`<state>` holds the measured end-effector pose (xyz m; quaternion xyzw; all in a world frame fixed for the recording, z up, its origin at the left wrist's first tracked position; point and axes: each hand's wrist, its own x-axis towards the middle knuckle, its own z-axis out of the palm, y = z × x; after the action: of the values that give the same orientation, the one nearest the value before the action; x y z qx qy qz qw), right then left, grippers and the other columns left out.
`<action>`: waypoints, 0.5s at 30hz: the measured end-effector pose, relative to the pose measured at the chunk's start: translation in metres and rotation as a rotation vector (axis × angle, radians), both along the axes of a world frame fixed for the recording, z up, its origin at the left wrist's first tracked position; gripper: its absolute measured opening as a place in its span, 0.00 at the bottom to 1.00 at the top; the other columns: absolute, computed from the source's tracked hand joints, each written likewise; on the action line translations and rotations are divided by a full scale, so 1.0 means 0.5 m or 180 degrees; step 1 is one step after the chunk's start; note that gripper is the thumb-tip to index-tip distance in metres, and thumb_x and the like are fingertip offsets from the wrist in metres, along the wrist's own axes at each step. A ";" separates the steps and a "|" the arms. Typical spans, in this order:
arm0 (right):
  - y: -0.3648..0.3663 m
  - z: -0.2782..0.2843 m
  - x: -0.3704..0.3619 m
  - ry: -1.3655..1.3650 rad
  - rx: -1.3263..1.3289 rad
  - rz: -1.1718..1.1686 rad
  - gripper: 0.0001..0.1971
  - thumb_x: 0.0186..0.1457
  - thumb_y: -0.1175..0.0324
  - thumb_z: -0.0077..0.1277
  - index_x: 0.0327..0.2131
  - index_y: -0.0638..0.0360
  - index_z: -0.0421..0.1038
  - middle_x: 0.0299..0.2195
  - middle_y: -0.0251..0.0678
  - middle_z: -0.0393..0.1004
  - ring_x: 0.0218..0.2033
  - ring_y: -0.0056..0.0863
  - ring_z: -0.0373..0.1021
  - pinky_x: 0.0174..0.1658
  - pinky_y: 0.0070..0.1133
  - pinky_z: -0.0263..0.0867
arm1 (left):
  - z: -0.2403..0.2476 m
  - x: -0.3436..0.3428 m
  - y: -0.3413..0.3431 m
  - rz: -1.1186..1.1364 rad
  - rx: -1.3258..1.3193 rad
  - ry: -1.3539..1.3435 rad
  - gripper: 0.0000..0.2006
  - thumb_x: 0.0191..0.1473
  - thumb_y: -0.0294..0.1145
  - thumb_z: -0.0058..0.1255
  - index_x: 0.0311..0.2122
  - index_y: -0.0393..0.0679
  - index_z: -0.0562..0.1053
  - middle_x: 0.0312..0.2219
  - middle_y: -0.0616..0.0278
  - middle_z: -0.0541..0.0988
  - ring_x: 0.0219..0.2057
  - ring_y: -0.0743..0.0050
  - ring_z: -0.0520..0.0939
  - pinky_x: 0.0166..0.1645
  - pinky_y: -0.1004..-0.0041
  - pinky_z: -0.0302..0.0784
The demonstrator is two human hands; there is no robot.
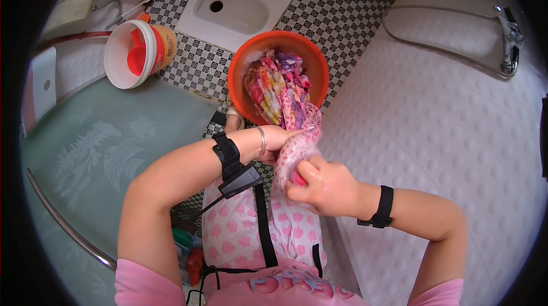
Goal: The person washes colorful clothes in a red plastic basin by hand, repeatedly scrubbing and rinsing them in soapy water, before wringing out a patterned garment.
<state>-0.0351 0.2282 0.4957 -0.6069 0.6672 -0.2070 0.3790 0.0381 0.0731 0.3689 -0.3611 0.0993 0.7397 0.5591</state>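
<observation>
A wet, soapy length of pink patterned cloth (299, 150) rises out of the orange basin (235, 86) toward my body. My left hand (276, 136) is closed around it near the basin's front rim. Against the cloth's near part presses my right hand (331, 188), its fingers curled over a small bright pink object (298, 178). Most of that object is hidden, so its kind cannot be told. More crumpled, multicoloured fabric (274, 86) lies in the basin, joined to or tangled with the raised part.
Beyond the basin is a white squat toilet (191, 26) in the black-and-white tiled floor (337, 21). A white bucket (123, 80) holding a red scoop (136, 59) stands at left, above a frosted glass panel (165, 112). A chrome-framed fixture (508, 43) lies at right.
</observation>
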 end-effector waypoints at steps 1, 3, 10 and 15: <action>0.005 -0.009 0.002 -0.0109 -0.0132 0.0025 0.11 0.39 0.66 0.57 0.31 0.41 0.72 0.31 0.33 0.62 0.33 0.33 0.68 0.23 0.24 0.70 | 0.002 -0.002 0.004 -0.0059 -0.0142 0.0050 0.22 0.63 0.48 0.48 0.52 0.41 0.73 0.46 0.58 0.80 0.46 0.68 0.81 0.52 0.65 0.77; 0.005 -0.013 0.006 -0.0221 -0.0275 0.0051 0.10 0.39 0.66 0.56 0.30 0.42 0.72 0.31 0.33 0.61 0.32 0.32 0.68 0.23 0.24 0.70 | -0.008 0.007 0.012 -0.0083 -0.0266 0.0098 0.23 0.62 0.50 0.48 0.51 0.40 0.74 0.44 0.58 0.80 0.44 0.69 0.82 0.49 0.66 0.79; -0.011 0.018 0.008 0.0116 -0.0119 0.0325 0.10 0.38 0.65 0.56 0.30 0.44 0.72 0.29 0.35 0.62 0.29 0.31 0.69 0.22 0.23 0.69 | 0.003 0.000 0.019 -0.0642 -0.1117 0.0665 0.28 0.60 0.53 0.51 0.47 0.33 0.75 0.37 0.59 0.82 0.32 0.71 0.83 0.36 0.70 0.79; 0.011 0.033 0.011 0.0099 0.0002 0.0102 0.18 0.40 0.63 0.59 0.40 0.44 0.73 0.29 0.35 0.62 0.28 0.31 0.68 0.26 0.24 0.70 | -0.007 0.006 0.022 -0.0966 -0.1602 0.1324 0.27 0.56 0.48 0.55 0.49 0.31 0.74 0.38 0.55 0.82 0.33 0.68 0.83 0.38 0.70 0.78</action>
<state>-0.0297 0.2336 0.5121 -0.6205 0.6633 -0.1912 0.3721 0.0411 0.0842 0.3654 -0.3103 0.4425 0.6583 0.5239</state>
